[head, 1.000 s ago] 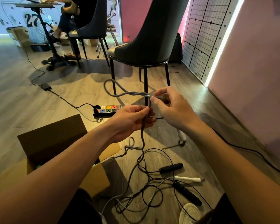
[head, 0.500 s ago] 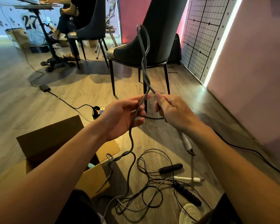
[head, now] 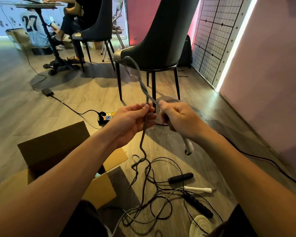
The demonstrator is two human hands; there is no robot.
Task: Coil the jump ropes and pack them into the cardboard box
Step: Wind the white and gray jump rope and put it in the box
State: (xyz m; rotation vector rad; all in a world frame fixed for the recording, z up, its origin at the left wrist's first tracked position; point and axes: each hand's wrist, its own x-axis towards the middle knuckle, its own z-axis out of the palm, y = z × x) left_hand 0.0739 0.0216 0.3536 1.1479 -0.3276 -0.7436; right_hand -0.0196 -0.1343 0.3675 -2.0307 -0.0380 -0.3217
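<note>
Grey jump rope [head: 141,84] loops up between your hands: left hand [head: 130,122] pinches it, right hand [head: 181,118] grips its handle end. Black ropes [head: 180,178] lie uncoiled; cardboard box [head: 53,146] awaits them.

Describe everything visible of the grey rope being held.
The grey rope looks rubbery and matte. It is folded into a narrow loop that stands up above both hands, its two strands twisted round each other. The left hand pinches one strand, which hangs down to the floor in kinks; the right hand grips the other, a white handle jutting below it.
</note>
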